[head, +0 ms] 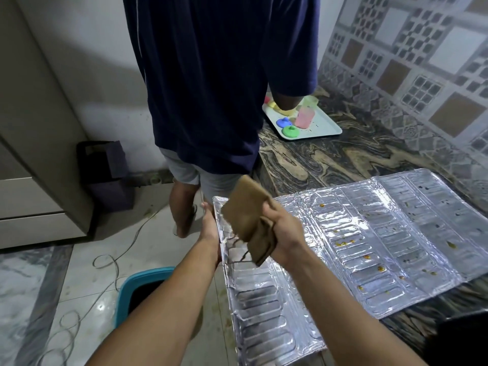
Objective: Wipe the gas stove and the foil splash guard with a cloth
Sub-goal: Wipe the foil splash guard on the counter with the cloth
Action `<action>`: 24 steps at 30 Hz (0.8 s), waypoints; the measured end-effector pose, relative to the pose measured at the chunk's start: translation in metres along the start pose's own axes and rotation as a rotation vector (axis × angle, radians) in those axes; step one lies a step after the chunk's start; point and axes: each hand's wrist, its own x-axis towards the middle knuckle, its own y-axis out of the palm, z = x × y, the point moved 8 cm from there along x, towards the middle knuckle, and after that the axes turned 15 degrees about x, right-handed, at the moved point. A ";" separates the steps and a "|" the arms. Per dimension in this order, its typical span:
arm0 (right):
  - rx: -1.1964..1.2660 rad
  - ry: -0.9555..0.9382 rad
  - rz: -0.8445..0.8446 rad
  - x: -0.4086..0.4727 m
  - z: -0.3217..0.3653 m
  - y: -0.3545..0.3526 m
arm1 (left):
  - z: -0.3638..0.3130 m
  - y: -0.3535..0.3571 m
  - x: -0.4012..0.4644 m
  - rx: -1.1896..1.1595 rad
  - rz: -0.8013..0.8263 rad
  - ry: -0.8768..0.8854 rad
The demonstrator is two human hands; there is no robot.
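Note:
The foil splash guard (369, 241) lies unfolded on the dark marbled counter, its left panel hanging past the counter edge. Yellow and dark spots dot its middle and right panels. My left hand (210, 228) grips the outer edge of the overhanging panel. My right hand (284, 233) holds a folded brown cloth (248, 217) raised just above that panel. The gas stove is not in view.
Another person in a dark blue shirt (219, 75) stands close ahead at the counter (330, 159). A white tray (324, 125) with coloured cups sits further along. A teal bin (137, 283), a dark box (105, 170) and loose cable (111, 262) are on the floor.

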 end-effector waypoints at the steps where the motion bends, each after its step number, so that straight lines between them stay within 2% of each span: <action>1: -0.016 -0.076 -0.057 0.003 0.013 -0.009 | -0.003 0.000 -0.003 -0.021 0.003 -0.006; 4: -0.275 -0.240 -0.163 0.008 0.032 -0.017 | 0.005 -0.002 0.000 -0.031 -0.010 -0.065; 8: -0.477 -0.127 0.005 0.006 -0.007 0.017 | 0.000 0.004 0.001 -0.031 0.021 0.001; 10: -0.439 -0.070 0.078 -0.003 -0.029 0.033 | -0.008 0.004 -0.004 0.074 0.018 0.109; 11: -0.411 -0.068 0.089 -0.009 -0.035 0.038 | -0.009 0.000 -0.009 0.134 -0.040 0.142; 12: -0.378 -0.069 0.076 -0.013 -0.037 0.036 | -0.004 0.001 -0.006 0.120 0.000 0.151; 15: -0.184 0.011 0.043 -0.026 -0.026 0.014 | 0.012 0.008 -0.013 0.033 0.124 -0.013; 17: -0.127 0.008 0.007 -0.029 -0.006 -0.013 | 0.044 -0.037 0.072 0.039 -0.050 -0.014; 19: -0.066 -0.064 -0.091 -0.029 0.020 -0.048 | 0.065 -0.086 0.149 0.054 -0.139 0.008; 20: -0.060 -0.094 -0.155 -0.030 0.031 -0.065 | 0.070 -0.094 0.153 0.065 -0.104 0.013; 21: -0.062 -0.114 -0.210 -0.032 0.041 -0.080 | 0.073 -0.090 0.123 0.086 -0.099 -0.039; 23: -0.075 -0.140 -0.300 -0.036 0.054 -0.104 | 0.054 -0.046 0.030 0.047 0.064 -0.137; 24: -0.064 -0.148 -0.328 -0.040 0.058 -0.111 | 0.040 -0.026 -0.018 0.052 0.128 -0.110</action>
